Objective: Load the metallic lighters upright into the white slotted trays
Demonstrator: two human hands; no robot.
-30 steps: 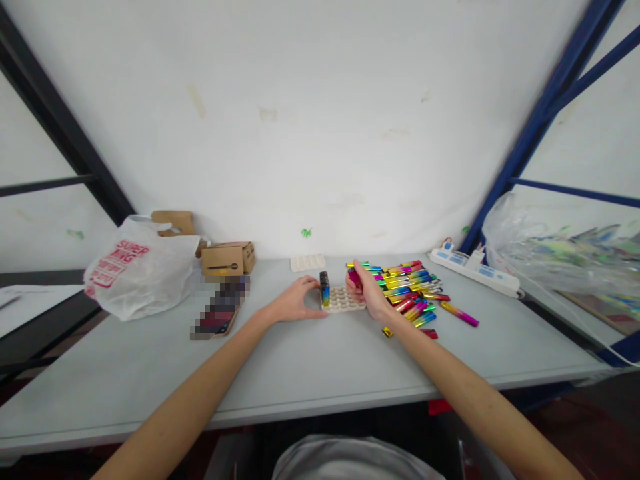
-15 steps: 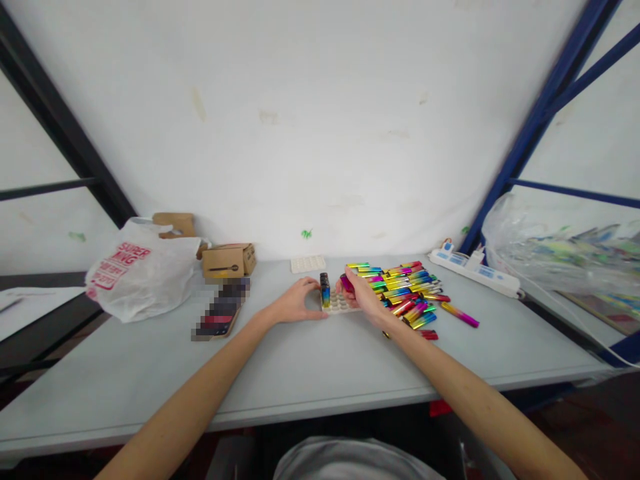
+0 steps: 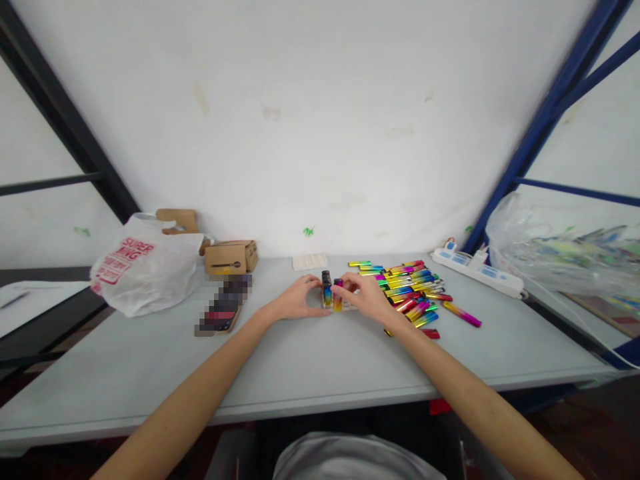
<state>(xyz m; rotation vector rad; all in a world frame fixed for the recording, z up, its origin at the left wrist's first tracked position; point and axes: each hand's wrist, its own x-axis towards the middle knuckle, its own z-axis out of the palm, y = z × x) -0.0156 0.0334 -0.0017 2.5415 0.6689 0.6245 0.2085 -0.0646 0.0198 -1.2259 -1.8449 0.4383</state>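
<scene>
My right hand (image 3: pixel 367 297) pinches a purple-and-yellow metallic lighter (image 3: pixel 338 300), held upright over a white slotted tray (image 3: pixel 350 307). Against the tray's left end curves my left hand (image 3: pixel 299 297), thumb at the front corner and fingers near the back, gripping it. A row of standing lighters with black tops (image 3: pixel 327 287) fills the tray's left side, a blue-and-yellow one at the front. My right hand and the held lighter hide much of the tray. To the right lies a heap of shiny multicoloured lighters (image 3: pixel 405 287).
A second white tray (image 3: pixel 309 261) lies by the wall. On the left are a phone (image 3: pixel 223 310), a cardboard box (image 3: pixel 231 257) and a white plastic bag (image 3: pixel 145 267). A power strip (image 3: pixel 477 272) and a clear bag (image 3: pixel 565 250) are at the right.
My right hand has brought the purple-and-yellow lighter left and turned it upright beside the standing row. My left hand keeps its place at the tray's left end.
</scene>
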